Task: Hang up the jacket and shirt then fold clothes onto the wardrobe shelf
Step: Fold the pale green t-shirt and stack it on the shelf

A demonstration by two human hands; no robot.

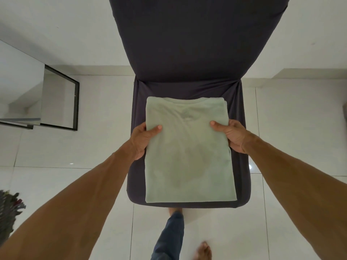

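- The pale green T-shirt (187, 156) lies on the seat of a dark covered chair (187, 44). It is folded into a narrow rectangle with the collar towards the backrest.
- The hands are set apart, each clamped on one long edge. The left hand (142, 139) and right hand (232, 136) both have the thumb on top and the fingers tucked under the cloth.
- The step in hand looks like either the last crosswise fold or lifting the folded shirt to carry it to the shelf.
- To do it well, keep both grips level and opposite each other, so the layers stay stacked.
- Lift evenly and support the near half, which overhangs the hands and may sag or unfold.
- A black-framed mirror (60, 98) leans at the left, and a dark heap of cloth (9, 209) lies on the tiled floor (281, 128) by the left arm.
- The person's bare foot (203, 250) is close to the chair front.
- Nothing blocks the lift, but the wardrobe shelf is out of view, so the route to it cannot be judged.
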